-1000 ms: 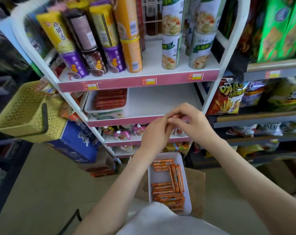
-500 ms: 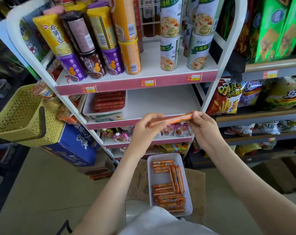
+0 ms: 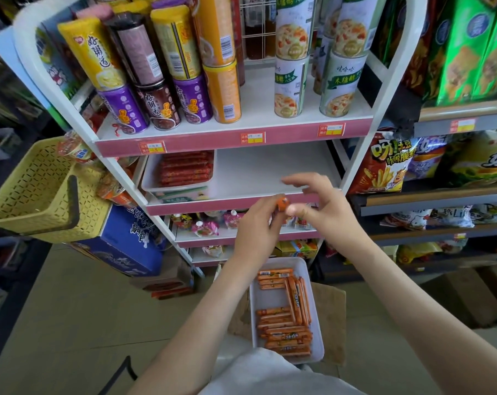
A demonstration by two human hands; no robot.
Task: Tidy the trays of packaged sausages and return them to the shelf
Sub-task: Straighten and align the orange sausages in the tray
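Orange sausage [image 3: 281,204], gripped in left hand [image 3: 255,232]

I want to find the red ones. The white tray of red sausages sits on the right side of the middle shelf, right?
Not quite. The white plastic tray of red packaged sausages sits on the left side of the white middle shelf, not the right. The head view shows it.

Grips one orange sausage [image 3: 282,203] in the left hand [image 3: 255,226]; holds the right hand [image 3: 324,206] just beside it, fingers loosely spread; stands over a white tray [image 3: 265,297] of orange sausages [image 3: 287,329] on cardboard [image 3: 330,323]; faces a second tray [image 3: 153,185] of red sausages [image 3: 186,172] on the shelf [image 3: 270,172].
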